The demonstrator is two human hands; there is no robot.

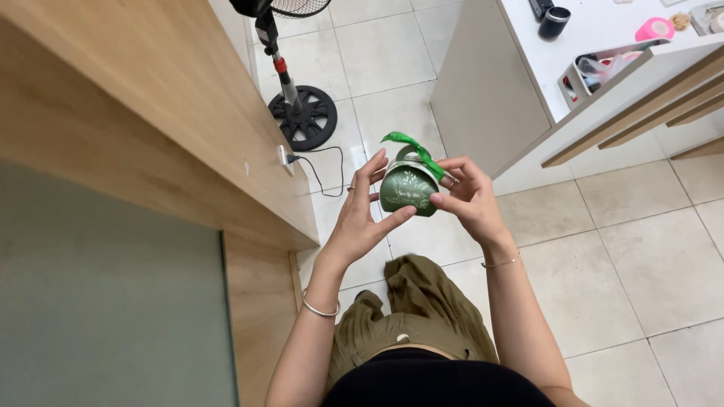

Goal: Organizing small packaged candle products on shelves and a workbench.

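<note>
Head view: small dark green favour box (408, 190) with pale leaf print, centre of frame, held above tiled floor (626, 256).

Left hand (363, 216) clamped on box's left side, thumb on front.

Right hand (466, 197) pinching right side, fingertips (445, 179) at bright green ribbon (412, 148) on top.

Step, judged: tying or adjusting ribbon on box top. Next move calls for steady left-hand hold and fine right-finger pull on ribbon.

Knot hidden behind fingers; box back unseen. Standing fan (296, 90) at upper centre cut off by top edge. White desk (603, 45) at upper right, clutter hard to make out.
</note>
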